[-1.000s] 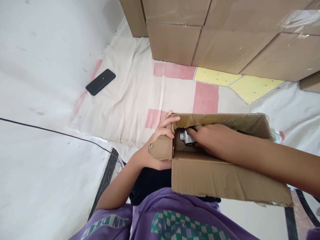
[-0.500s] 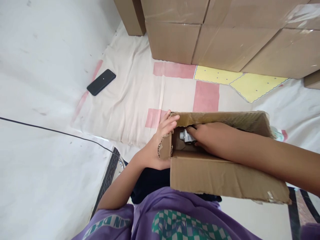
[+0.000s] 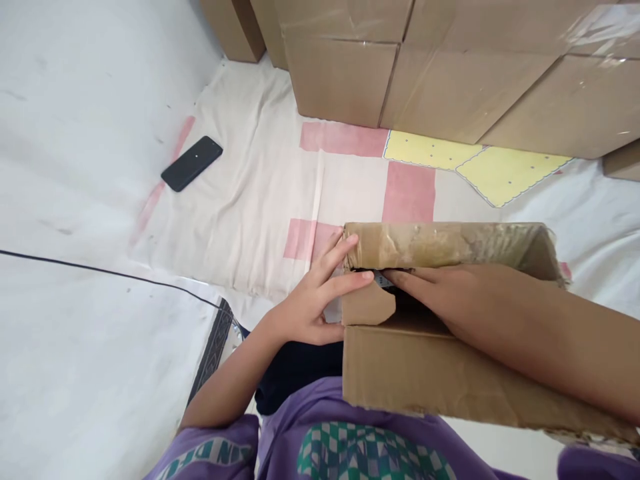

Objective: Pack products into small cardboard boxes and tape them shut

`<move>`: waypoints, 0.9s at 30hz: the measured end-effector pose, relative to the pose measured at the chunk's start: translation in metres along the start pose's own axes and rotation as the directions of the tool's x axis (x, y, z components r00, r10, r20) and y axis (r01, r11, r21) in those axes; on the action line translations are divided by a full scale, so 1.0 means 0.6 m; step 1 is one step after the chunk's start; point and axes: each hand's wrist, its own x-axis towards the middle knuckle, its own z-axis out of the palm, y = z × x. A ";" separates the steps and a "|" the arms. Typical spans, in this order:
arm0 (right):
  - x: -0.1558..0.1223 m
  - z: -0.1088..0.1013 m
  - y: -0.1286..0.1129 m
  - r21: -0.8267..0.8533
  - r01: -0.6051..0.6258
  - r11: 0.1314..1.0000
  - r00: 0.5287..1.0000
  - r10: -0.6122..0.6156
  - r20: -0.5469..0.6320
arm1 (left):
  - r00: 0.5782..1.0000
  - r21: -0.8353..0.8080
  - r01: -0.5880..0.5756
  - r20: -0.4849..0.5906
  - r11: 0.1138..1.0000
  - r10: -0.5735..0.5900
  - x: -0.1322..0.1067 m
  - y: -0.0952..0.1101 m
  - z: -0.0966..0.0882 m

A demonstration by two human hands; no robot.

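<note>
A cardboard box (image 3: 470, 380) with raised flaps leans lengthwise in front of me. At its left end my left hand (image 3: 320, 290) grips it, with fingers over the corner and on the short end flap (image 3: 367, 307), which is folded inward. My right hand (image 3: 450, 290) reaches down into the box from the right. Its fingertips are at a small white capped container (image 3: 384, 280) with dark print, low along the far wall. Only a sliver of that container shows, and the grip on it is partly hidden.
Large taped cardboard boxes (image 3: 340, 80) stand along the back. A black phone (image 3: 193, 163) lies on the cloth-covered surface (image 3: 240, 220) at left. Yellow paper pieces (image 3: 510, 173) lie before the boxes. A black cable (image 3: 115, 272) crosses the white wall at left.
The short left flap has swung inward under my left fingers and now covers part of the opening. My right hand and the white container have shifted toward the box's far wall.
</note>
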 end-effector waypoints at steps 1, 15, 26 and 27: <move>-0.006 -0.005 -0.003 -0.100 0.012 0.995 0.998 -0.018 -0.062 | 1.000 -0.004 0.000 -0.011 1.000 0.000 0.000 -0.001 0.004; -0.055 -0.055 0.087 0.260 -0.004 0.966 0.829 0.149 -0.539 | 0.983 0.186 -0.018 -0.175 0.982 0.052 0.007 -0.008 0.019; -0.096 0.044 0.089 0.658 0.036 0.752 0.587 0.517 -0.623 | 1.000 0.310 0.001 0.023 0.951 -0.009 0.028 0.006 -0.033; -0.095 0.052 0.087 0.697 0.065 0.714 0.557 0.554 -0.619 | 1.000 0.305 0.007 0.025 0.952 -0.015 0.030 0.005 -0.032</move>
